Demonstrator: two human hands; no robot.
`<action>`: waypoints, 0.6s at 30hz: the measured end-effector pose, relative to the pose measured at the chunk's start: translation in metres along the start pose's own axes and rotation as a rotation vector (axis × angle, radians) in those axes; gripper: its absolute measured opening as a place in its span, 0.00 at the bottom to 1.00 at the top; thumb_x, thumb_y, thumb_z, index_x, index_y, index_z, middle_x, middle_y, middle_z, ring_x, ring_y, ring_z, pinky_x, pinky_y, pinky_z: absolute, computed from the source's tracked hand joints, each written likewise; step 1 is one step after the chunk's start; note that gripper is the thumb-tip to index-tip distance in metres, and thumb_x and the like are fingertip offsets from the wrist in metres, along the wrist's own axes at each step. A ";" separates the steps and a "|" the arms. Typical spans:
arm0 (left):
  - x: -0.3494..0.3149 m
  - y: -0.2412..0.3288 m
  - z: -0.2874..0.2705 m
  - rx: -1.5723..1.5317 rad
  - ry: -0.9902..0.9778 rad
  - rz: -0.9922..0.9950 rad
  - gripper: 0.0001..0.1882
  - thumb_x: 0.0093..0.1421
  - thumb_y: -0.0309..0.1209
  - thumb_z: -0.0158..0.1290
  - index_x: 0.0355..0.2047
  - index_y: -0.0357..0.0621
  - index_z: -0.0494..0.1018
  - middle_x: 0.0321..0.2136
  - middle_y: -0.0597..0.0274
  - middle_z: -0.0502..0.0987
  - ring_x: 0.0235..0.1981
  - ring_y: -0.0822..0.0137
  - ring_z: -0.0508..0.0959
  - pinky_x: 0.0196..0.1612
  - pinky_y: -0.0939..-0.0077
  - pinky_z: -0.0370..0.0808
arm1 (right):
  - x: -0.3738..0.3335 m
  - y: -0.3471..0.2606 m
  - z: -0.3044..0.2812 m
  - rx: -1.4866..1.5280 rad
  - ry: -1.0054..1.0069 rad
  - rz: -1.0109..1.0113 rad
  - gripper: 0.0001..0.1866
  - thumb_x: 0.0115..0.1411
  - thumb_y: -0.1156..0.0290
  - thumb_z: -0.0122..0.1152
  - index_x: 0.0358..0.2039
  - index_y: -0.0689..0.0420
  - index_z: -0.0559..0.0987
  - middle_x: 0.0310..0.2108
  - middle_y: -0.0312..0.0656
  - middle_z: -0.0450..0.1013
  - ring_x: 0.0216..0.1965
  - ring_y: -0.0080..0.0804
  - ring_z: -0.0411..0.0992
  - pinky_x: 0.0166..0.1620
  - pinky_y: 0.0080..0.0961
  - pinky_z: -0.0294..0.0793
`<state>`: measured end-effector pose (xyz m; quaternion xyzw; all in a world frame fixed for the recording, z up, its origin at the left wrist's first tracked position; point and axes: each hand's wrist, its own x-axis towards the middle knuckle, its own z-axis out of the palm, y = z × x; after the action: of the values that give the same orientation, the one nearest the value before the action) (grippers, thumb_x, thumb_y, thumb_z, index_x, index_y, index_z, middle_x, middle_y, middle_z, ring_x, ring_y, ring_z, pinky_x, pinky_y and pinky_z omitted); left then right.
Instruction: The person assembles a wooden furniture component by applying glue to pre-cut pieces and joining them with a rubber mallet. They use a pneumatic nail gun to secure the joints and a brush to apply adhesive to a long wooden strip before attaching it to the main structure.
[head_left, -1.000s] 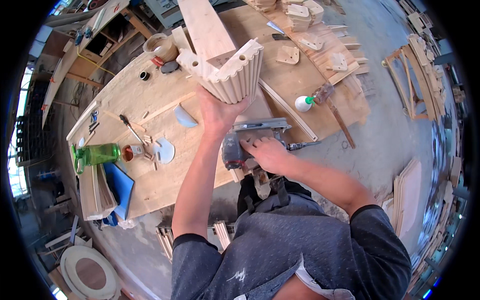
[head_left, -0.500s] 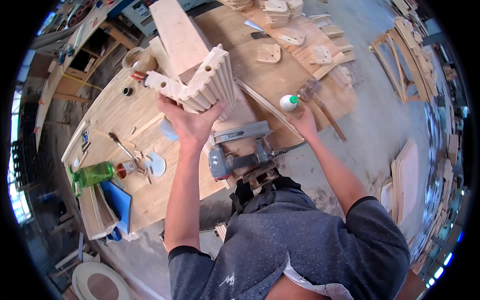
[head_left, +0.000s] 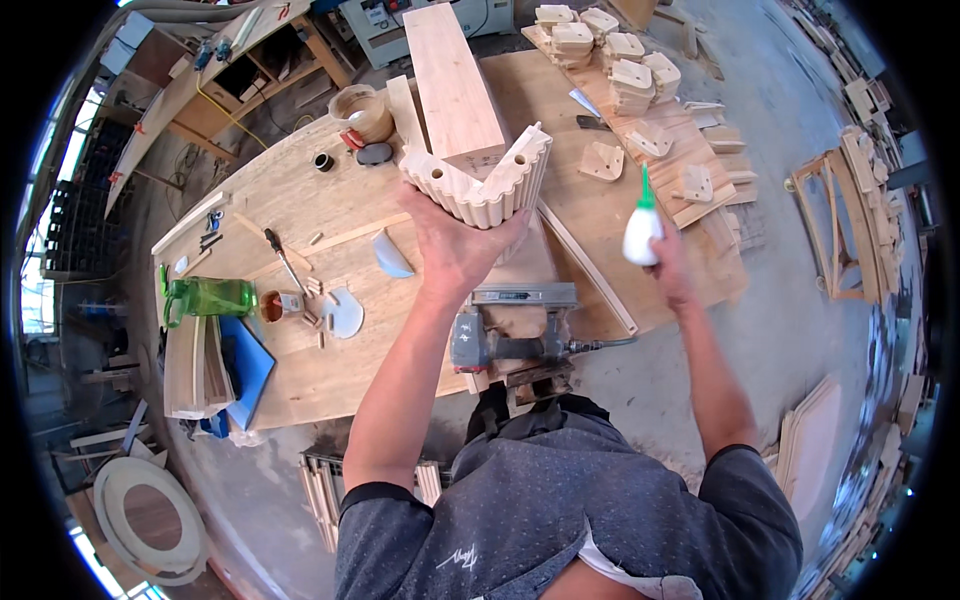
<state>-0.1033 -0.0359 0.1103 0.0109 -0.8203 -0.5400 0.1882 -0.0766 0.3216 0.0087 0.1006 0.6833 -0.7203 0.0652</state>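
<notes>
On the left of the big wood table (head_left: 330,385), we see a green see-through jug (head_left: 222,298) lying on its side, with a blue board (head_left: 249,372) just below it in our view. Next to the jug we find a small cup (head_left: 280,306), and little wooden pegs (head_left: 313,322) lie near it. A screwdriver (head_left: 284,253) lies a bit past them. In the middle, we see the left hand (head_left: 462,245) with its fingers clamped on the wavy wood piece (head_left: 482,203). The thumb is on the right side of the wood, and the wood sits by the near end of a long wood block (head_left: 455,85). Closer to the person, we see a nail gun (head_left: 510,346) lying down. To the right, we spot a white bottle (head_left: 641,237) with its green tip up. The right hand (head_left: 674,268) has its fingers wrapped on the bottle, but they look blurry. We cannot tell if the bottle touches the table.
</notes>
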 end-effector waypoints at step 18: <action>0.006 -0.022 0.012 -0.135 0.071 0.136 0.67 0.38 0.39 0.81 0.70 0.35 0.49 0.58 0.44 0.61 0.62 0.46 0.66 0.67 0.51 0.66 | -0.052 -0.319 0.132 -0.610 -0.448 -0.183 0.40 0.59 0.45 0.75 0.64 0.57 0.73 0.50 0.40 0.76 0.47 0.27 0.77 0.43 0.27 0.81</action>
<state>-0.1172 -0.0360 0.0882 -0.0382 -0.7738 -0.5792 0.2536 -0.1075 0.2063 0.3371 -0.1446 0.8412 -0.4909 0.1749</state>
